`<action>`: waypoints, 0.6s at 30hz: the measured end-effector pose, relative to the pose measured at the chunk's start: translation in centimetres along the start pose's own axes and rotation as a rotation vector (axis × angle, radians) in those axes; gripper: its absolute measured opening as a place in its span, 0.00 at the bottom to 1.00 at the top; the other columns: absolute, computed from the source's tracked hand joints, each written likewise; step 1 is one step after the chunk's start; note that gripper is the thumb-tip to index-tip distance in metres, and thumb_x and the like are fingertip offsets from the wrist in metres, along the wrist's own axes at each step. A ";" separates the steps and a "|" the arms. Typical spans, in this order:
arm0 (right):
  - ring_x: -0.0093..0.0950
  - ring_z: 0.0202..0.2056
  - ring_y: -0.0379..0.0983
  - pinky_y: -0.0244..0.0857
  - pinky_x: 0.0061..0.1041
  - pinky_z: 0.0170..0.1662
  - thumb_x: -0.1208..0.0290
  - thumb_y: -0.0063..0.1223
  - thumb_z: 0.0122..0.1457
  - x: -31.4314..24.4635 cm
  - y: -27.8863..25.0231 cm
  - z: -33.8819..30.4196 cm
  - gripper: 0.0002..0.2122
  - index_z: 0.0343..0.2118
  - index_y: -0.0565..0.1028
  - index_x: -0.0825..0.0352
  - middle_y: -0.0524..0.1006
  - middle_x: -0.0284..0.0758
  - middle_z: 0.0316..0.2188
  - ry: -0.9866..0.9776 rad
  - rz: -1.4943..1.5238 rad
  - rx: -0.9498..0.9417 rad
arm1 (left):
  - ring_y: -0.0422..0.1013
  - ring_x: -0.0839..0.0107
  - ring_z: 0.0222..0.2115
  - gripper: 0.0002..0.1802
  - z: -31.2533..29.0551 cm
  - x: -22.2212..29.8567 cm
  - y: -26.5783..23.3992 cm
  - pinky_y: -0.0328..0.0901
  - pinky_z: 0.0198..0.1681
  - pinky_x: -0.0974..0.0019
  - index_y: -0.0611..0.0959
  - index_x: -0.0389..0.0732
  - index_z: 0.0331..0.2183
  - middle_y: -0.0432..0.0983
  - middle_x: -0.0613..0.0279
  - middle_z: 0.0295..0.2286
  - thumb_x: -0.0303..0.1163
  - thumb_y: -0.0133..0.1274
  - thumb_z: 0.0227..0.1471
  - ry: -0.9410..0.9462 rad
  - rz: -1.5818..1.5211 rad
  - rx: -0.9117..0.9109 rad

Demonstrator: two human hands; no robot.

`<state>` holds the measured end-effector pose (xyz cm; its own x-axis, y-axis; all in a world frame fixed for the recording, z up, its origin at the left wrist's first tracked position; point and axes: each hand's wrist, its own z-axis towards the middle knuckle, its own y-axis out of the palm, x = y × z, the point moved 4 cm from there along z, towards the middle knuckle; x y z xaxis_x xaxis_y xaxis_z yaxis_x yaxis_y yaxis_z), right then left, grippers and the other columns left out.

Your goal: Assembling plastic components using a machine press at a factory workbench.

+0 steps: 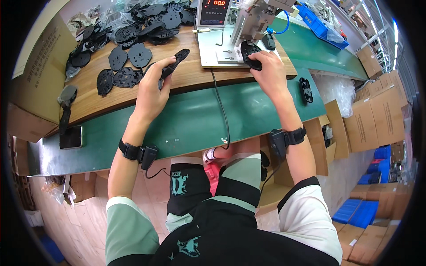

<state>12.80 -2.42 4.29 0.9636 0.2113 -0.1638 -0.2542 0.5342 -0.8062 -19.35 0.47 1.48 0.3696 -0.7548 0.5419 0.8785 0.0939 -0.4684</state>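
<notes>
My left hand (152, 88) is closed around a black plastic shell (179, 58), which it holds tilted above the wooden board (191, 75). At the bench press (256, 24), my right hand (271, 73) grips a black oval plastic part (248, 52) by its near end. The far end of that part lies beneath the press head, over the white base plate (208, 53). How it sits there is partly hidden by my fingers. Loose flat black plastic pieces (128, 77) lie on the board left of my left hand.
Behind them is a heap of black pieces (151, 22). A control box with a red display (214, 14) stands left of the press, and a cable (218, 97) hangs forward. Another black part (306, 90) and a phone (71, 137) rest on the green table (186, 119). Cardboard boxes (372, 119) stand right.
</notes>
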 end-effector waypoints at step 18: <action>0.39 0.43 0.77 0.72 0.37 0.50 0.76 0.67 0.46 1.1 0.8 0.1 0.14 0.39 0.84 0.64 0.83 0.35 0.38 -0.068 -0.040 0.048 | 0.78 0.69 0.37 0.18 0.2 0.6 -0.1 0.70 0.46 0.68 0.79 0.40 0.52 0.83 0.54 0.40 0.19 0.55 0.61 0.033 0.034 -0.005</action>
<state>13.68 -1.64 3.50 0.9656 0.2431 -0.0922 -0.2212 0.5818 -0.7827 -19.10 0.13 2.01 0.3886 -0.7722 0.5027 0.8642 0.1162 -0.4896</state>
